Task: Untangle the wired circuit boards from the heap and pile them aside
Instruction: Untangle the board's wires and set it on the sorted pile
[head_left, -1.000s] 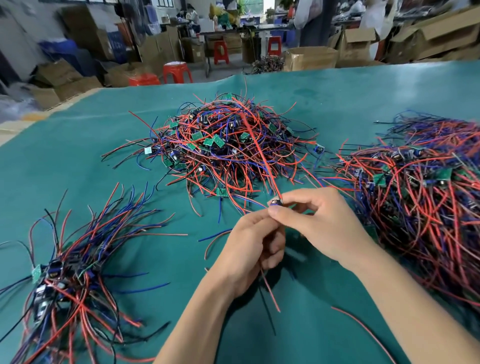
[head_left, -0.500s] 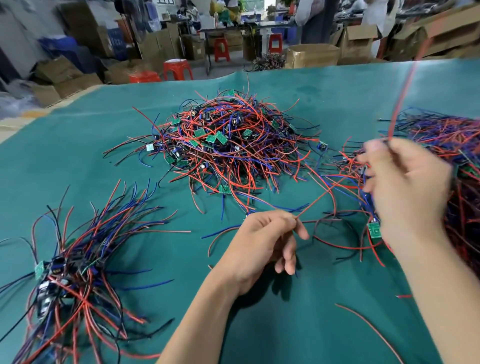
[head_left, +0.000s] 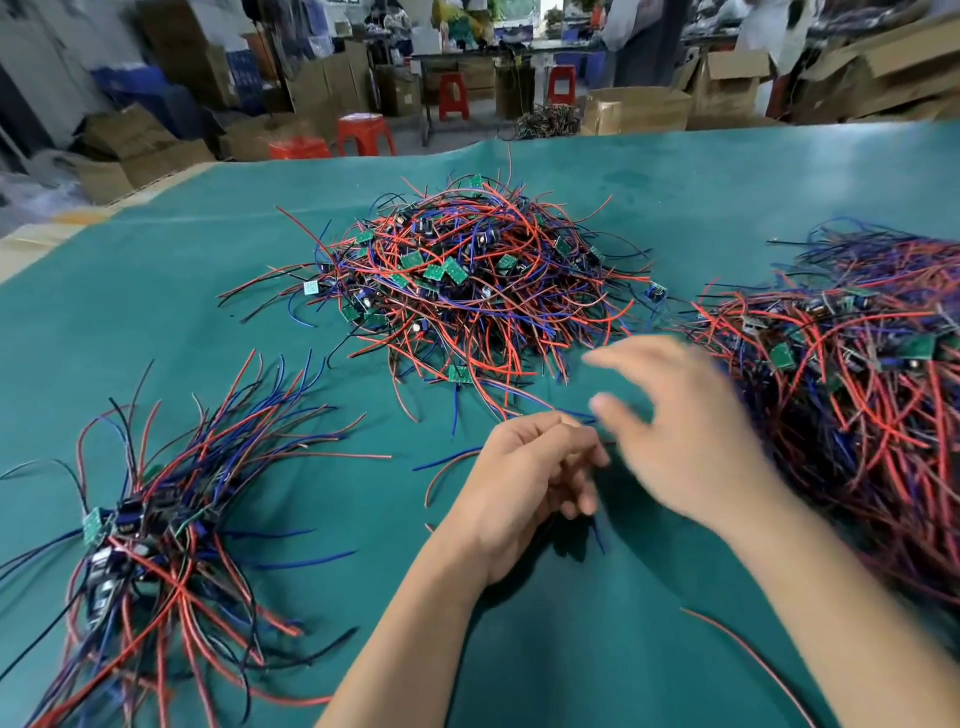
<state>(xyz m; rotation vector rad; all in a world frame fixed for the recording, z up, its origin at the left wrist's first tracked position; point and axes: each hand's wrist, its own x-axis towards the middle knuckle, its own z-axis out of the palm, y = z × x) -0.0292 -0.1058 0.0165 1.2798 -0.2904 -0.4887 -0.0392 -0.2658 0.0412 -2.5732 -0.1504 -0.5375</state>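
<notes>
Left hand grip on wire, teal mat, cardboard boxes

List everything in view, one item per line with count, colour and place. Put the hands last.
centre heap: one, red, blue and black wires with green boards, middle of the table.
right heap: one, larger, same colours, right edge of the table.
sorted pile: one, wires fanned out, near left.
loose red wire: one, near right of the cloth.
table cloth: one, teal, covers the table.
red stools: several, floor behind the table.
cardboard boxes: many, brown, background.
left hand: one, fingers curled, pinches wires at centre front.
right hand: one, blurred, fingers spread, beside the left hand.
</notes>
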